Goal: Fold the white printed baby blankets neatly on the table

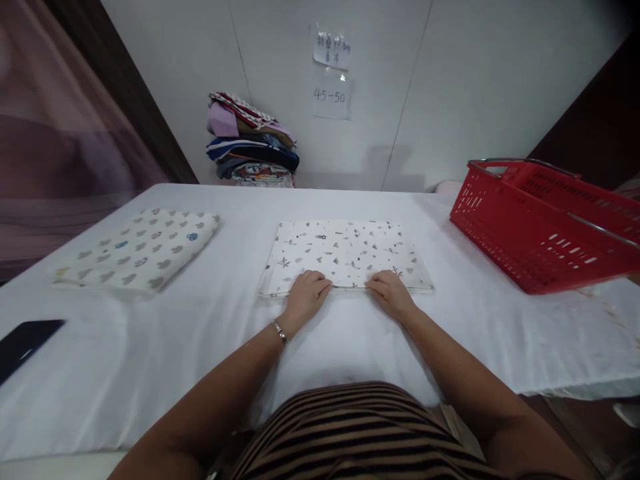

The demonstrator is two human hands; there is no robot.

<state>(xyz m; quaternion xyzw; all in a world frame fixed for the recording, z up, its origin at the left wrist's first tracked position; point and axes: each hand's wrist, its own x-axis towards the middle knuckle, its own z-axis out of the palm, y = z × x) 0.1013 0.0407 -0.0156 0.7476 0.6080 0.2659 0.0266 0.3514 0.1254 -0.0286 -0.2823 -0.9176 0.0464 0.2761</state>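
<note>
A white cloth with small scattered prints lies folded into a flat rectangle in front of me. My left hand grips its near edge left of the middle, fingers curled over the fold. On the same edge, a little right of the middle, my right hand pinches the fabric with bent fingers. The cloth rests flat on the white-covered table. Off to the left lies another folded cloth, with grey mouse-head shapes and a few blue ones; neither hand touches it.
A red plastic basket with metal handles stands at the right end of the table. Folded clothes are piled beyond the far edge, by the wall. A dark flat device lies at the left edge. Handwritten paper signs hang on the wall.
</note>
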